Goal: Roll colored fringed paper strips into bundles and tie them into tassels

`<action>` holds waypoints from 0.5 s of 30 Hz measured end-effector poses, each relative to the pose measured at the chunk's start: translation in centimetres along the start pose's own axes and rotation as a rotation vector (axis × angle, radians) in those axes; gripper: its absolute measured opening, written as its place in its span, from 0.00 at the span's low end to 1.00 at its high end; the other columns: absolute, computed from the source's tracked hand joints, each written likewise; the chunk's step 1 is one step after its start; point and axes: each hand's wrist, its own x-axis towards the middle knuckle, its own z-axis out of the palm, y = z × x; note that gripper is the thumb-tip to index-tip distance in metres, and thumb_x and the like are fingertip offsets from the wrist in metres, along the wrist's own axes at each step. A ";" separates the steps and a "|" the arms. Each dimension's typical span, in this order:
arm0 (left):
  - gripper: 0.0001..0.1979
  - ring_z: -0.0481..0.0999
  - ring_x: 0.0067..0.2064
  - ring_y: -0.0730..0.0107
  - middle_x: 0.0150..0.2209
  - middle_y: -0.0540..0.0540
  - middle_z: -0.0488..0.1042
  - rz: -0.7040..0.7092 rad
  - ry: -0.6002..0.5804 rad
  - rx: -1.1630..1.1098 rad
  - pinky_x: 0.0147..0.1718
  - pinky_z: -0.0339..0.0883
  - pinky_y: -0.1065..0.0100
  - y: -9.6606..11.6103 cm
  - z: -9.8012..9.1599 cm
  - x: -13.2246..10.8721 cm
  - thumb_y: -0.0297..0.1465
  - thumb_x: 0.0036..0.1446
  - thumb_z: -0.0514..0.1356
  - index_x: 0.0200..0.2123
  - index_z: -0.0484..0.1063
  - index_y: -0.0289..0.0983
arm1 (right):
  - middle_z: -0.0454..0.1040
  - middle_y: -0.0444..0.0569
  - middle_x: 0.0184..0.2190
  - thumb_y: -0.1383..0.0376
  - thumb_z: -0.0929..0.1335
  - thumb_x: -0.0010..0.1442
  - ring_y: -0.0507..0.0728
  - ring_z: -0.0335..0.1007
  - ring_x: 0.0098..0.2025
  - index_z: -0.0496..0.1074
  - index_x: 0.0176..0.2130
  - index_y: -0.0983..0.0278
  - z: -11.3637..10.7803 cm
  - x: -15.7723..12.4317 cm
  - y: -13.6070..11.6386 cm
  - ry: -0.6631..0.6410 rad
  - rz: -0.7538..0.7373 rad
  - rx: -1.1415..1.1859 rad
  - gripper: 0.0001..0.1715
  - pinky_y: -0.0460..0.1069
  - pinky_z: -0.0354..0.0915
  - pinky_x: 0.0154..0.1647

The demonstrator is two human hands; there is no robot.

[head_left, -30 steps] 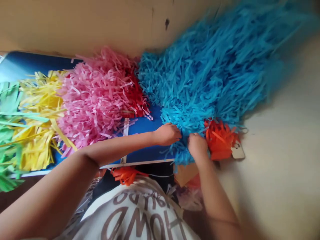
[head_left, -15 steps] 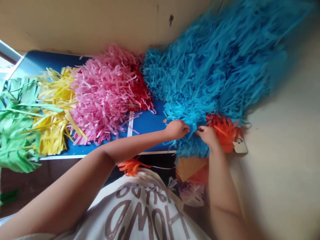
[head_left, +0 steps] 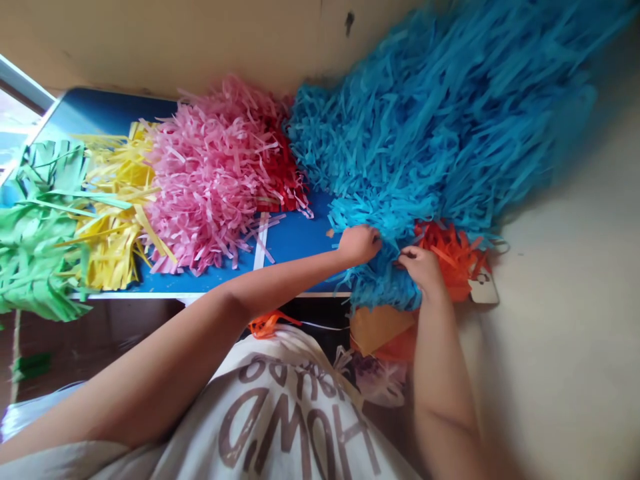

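Gripping blue paper fringe (head_left: pixel 383 283) with left hand (head_left: pixel 357 245) and right hand (head_left: pixel 421 269); shirt lettering (head_left: pixel 295 423) upside-down

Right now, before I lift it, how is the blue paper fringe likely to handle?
The blue paper fringe will probably feel light and floppy, since its thin strips bend loosely. Strips by the left hand and right hand may tear if tugged.
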 end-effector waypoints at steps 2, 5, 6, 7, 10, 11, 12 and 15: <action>0.17 0.73 0.48 0.55 0.48 0.36 0.76 0.141 0.086 0.046 0.44 0.62 0.58 -0.1 0.0 -0.9 0.30 0.67 0.48 0.48 0.75 0.36 | 0.75 0.45 0.23 0.58 0.68 0.45 0.57 0.75 0.28 0.73 0.27 0.63 -0.1 0.0 -0.1 -0.005 0.004 0.026 0.11 0.50 0.71 0.32; 0.17 0.68 0.55 0.57 0.52 0.38 0.74 0.581 0.098 0.127 0.48 0.58 0.56 -0.2 0.4 -1.8 0.31 0.69 0.46 0.49 0.74 0.38 | 0.74 0.44 0.22 0.57 0.69 0.44 0.57 0.73 0.27 0.72 0.26 0.62 -0.2 -0.1 -0.4 -0.014 -0.001 0.036 0.11 0.49 0.70 0.30; 0.17 0.67 0.55 0.57 0.52 0.38 0.74 0.665 0.078 0.147 0.48 0.58 0.56 -0.2 0.7 -1.9 0.30 0.69 0.47 0.48 0.74 0.38 | 0.74 0.44 0.22 0.57 0.70 0.44 0.56 0.73 0.27 0.72 0.26 0.62 -0.3 -0.2 -0.6 -0.014 -0.004 0.036 0.11 0.49 0.70 0.30; 0.16 0.68 0.55 0.57 0.51 0.39 0.75 0.690 0.064 0.161 0.47 0.57 0.56 -0.2 0.9 -1.9 0.30 0.68 0.47 0.47 0.75 0.38 | 0.74 0.44 0.22 0.56 0.70 0.45 0.56 0.73 0.27 0.72 0.26 0.62 -0.4 -0.2 -0.7 -0.011 -0.004 0.037 0.11 0.50 0.70 0.31; 0.16 0.71 0.50 0.56 0.44 0.39 0.79 0.563 0.067 0.149 0.44 0.57 0.56 -0.2 1.3 -1.4 0.32 0.68 0.49 0.41 0.77 0.37 | 0.75 0.45 0.23 0.56 0.71 0.45 0.57 0.74 0.28 0.73 0.26 0.61 -0.4 -0.4 -1.1 -0.006 -0.002 0.043 0.12 0.51 0.71 0.33; 0.17 0.72 0.49 0.56 0.42 0.40 0.79 0.506 0.068 0.120 0.43 0.58 0.56 -0.2 1.4 -1.2 0.34 0.67 0.50 0.39 0.78 0.37 | 0.76 0.45 0.24 0.55 0.71 0.45 0.57 0.74 0.28 0.74 0.27 0.61 -0.5 -0.5 -1.1 -0.004 -0.001 0.045 0.12 0.51 0.72 0.34; 0.17 0.72 0.48 0.55 0.41 0.40 0.80 0.448 0.067 0.081 0.43 0.59 0.57 -0.1 1.4 -1.0 0.35 0.67 0.51 0.37 0.78 0.37 | 0.76 0.46 0.25 0.54 0.71 0.45 0.57 0.74 0.29 0.74 0.27 0.61 -0.5 -0.6 -1.2 0.000 -0.001 0.048 0.13 0.51 0.72 0.34; 0.13 0.76 0.47 0.57 0.40 0.44 0.81 0.293 0.024 -0.090 0.43 0.63 0.59 -0.1 1.6 -0.6 0.33 0.64 0.53 0.37 0.79 0.38 | 0.77 0.48 0.26 0.51 0.72 0.45 0.59 0.75 0.31 0.74 0.29 0.62 -0.4 -0.8 -1.4 0.008 -0.002 0.055 0.17 0.52 0.71 0.32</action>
